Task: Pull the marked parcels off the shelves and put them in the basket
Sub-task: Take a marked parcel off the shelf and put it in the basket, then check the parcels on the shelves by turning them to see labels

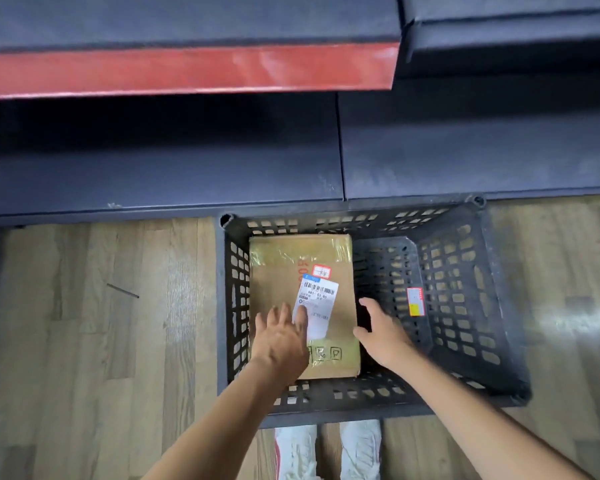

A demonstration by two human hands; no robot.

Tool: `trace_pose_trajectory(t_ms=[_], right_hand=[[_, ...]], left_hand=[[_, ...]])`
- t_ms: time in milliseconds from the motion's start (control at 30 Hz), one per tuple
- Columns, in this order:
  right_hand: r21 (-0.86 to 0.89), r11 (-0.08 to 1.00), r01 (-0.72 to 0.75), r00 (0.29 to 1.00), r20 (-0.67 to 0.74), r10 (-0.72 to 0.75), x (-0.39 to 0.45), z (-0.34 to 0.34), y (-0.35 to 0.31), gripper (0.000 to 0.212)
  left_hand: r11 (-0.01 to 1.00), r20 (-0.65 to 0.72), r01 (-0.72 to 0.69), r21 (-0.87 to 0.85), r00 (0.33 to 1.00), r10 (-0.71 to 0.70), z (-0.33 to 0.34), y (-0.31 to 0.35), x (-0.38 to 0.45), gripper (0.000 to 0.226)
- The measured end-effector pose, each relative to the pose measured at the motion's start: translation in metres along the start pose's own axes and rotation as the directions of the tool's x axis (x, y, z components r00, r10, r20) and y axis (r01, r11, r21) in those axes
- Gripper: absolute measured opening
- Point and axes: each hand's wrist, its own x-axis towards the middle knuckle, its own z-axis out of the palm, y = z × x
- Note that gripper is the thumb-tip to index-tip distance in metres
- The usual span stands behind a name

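Although the parcel point(302, 306) already lay flat on the floor of the basket point(492, 306), pushed into its left half with its white shipping label point(317, 306) and a small red-edged sticker point(321, 271) facing up, both hands were down inside with it. The left hand point(283, 336) was spread, fingers straight, resting on or just above the near part of the box, its fingertips over the label. The right hand point(381, 332) was loosely open beside the parcel's right edge, holding nothing; whether it touched the cardboard could not be told.

The likeliest trouble, as I judged it, was small: a fingertip dragging across the label could lift or crease it, and a hand drawn out carelessly might catch the lattice wall. The right half of the basket was free, so a later parcel dropped in hard could tip against this one or land on its edge.

Beyond the basket, which stood on a wooden floor point(101, 323) against the dark shelves point(160, 174), no further parcel showed on the visible boards, so a marked one could be missed. White shoes point(326, 452) stood just behind the basket's near rim.
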Motion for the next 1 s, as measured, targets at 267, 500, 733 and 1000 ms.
trace_pose_trajectory(t_ms=[267,500,733,1000], right_hand=[[-0.136,0.981,0.139,0.977,-0.140,-0.158,-0.141,-0.152,-0.064,0.058],[-0.326,0.916,0.235,0.868,-0.354,-0.349,-0.266,-0.266,-0.122,0.056],[-0.439,0.855,0.274,0.688,-0.532,-0.494,-0.363,-0.364,-0.169,0.053],[-0.525,0.775,0.352,0.511,-0.586,-0.629,-0.449,-0.471,-0.174,0.055]], left_hand=[[0.999,-0.201,-0.047,-0.002,0.978,0.046,-0.158,0.022,-0.133,0.064],[0.970,-0.456,-0.079,0.229,0.872,0.178,-0.277,0.061,-0.267,0.057],[0.935,-0.678,-0.124,0.333,0.657,0.329,-0.389,0.115,-0.365,0.050],[0.950,-0.826,-0.104,0.294,0.472,0.307,-0.464,0.175,-0.440,0.044]])
